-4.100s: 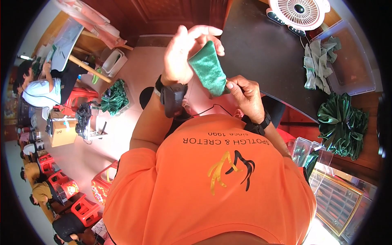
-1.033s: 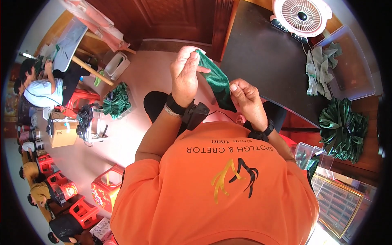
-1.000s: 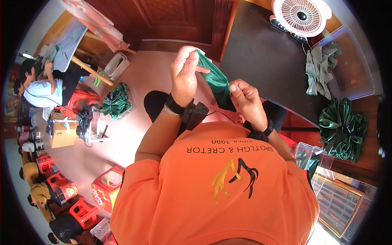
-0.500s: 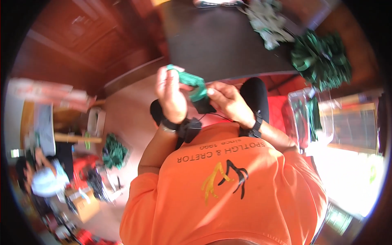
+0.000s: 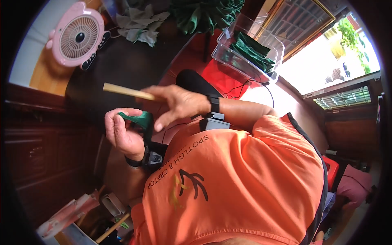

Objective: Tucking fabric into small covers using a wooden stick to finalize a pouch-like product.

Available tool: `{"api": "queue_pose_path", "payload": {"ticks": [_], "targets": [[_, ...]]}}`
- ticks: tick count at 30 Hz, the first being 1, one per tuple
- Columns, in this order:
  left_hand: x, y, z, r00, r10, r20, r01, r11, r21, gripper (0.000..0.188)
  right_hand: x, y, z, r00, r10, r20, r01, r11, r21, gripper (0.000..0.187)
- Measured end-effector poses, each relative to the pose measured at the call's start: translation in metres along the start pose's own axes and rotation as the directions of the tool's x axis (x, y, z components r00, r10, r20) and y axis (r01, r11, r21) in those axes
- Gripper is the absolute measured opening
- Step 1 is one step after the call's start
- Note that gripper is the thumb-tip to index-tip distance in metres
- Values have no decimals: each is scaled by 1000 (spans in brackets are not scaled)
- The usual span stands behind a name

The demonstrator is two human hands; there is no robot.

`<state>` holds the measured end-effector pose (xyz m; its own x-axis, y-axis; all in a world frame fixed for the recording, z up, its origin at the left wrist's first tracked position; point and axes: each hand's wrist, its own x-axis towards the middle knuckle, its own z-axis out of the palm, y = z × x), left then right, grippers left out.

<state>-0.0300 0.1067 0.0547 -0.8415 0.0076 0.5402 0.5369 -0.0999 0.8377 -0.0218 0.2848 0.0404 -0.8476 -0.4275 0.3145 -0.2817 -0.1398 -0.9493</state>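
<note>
My left hand (image 5: 124,132) is closed with its fingertips pinching one end of a folded strip of green cloth (image 5: 143,120). The strip bends over toward my right hand and hangs down by the wrist. My right hand (image 5: 181,103) grips a flat, light wooden stick (image 5: 126,91), which points left over the dark table. Its fingers cover the near end of the stick, while the thumb reaches down beside the green cloth without clearly holding it.
On the dark table (image 5: 126,61) lie pale cloth pieces (image 5: 141,24) and a heap of dark green cloth (image 5: 204,15). A pink fan (image 5: 78,34) stands at the far left. Beyond my knee is a clear plastic bin (image 5: 223,53) holding folded green cloth (image 5: 251,51).
My right hand has let go of the green cloth and taken hold of the wooden stick. The left hand keeps the cloth. The view has swung toward the right.
</note>
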Motion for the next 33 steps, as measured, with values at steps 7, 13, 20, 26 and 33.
{"api": "queue_pose_path", "payload": {"ticks": [7,13,20,26,33], "targets": [[45,-8,27,966,-257,13,252,934,-253,23,-47,1,-84,924,382,29,-383,921,76,16],[58,-18,141,819,-235,523,456,820,-345,22,-96,-16,-144,932,257,-255,-213,959,189,49],[89,-34,259,743,55,667,448,700,-556,21,-143,-28,-191,879,334,-342,-160,879,448,34],[97,-98,309,537,-176,825,538,825,-174,23,-196,-28,-269,623,327,-710,-480,877,-17,23],[86,-97,254,579,-361,731,443,892,90,18,-206,13,-303,465,266,-844,-872,-29,-489,30]]}}
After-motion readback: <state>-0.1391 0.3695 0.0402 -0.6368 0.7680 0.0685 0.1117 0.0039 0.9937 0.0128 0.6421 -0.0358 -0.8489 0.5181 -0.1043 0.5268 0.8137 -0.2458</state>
